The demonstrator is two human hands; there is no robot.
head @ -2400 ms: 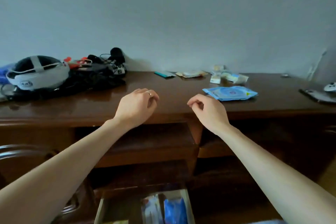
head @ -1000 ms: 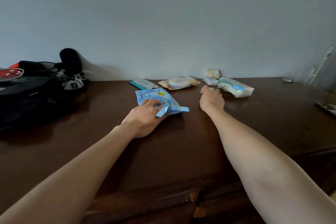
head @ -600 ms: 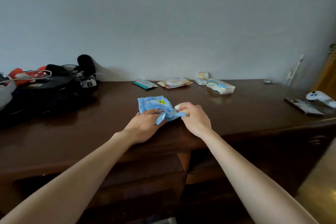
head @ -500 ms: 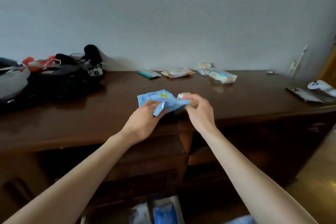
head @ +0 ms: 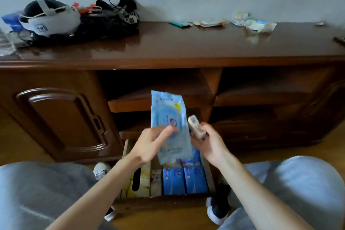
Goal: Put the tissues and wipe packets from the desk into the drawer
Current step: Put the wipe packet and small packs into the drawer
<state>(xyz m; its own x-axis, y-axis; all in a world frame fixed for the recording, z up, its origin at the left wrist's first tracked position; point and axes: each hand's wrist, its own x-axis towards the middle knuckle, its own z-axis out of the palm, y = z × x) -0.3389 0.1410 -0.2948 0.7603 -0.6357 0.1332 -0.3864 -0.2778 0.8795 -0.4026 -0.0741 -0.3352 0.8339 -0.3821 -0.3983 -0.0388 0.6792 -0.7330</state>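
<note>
My left hand [head: 149, 144] pinches a light blue wipe packet [head: 169, 125] and holds it upright above the open drawer [head: 210, 172]. Close on its right, my right hand [head: 207, 143] grips a small pale tissue packet [head: 195, 126]. The drawer sits low between my knees and holds blue tissue packs [head: 184, 180] and a yellowish tissue box [head: 137, 180]. On the desk top [head: 186, 45] at the back right lie a teal packet [head: 178, 23], an orange-white wipe packet [head: 210, 22], a small pale packet [head: 239, 18] and a white-blue tissue pack [head: 260, 25].
A white and black headset [head: 49, 17] and a heap of black gear with cables [head: 110, 20] fill the desk's back left. A closed cabinet door [head: 57, 117] stands left of the open shelves [head: 160, 97]. My grey-clad knees [head: 37, 192] flank the drawer. Shoes [head: 217, 209] rest on the floor.
Both hands came off the desk and dropped in front of the shelves with the blue packet and the small packet. The view tilted down, so the open drawer shows.
</note>
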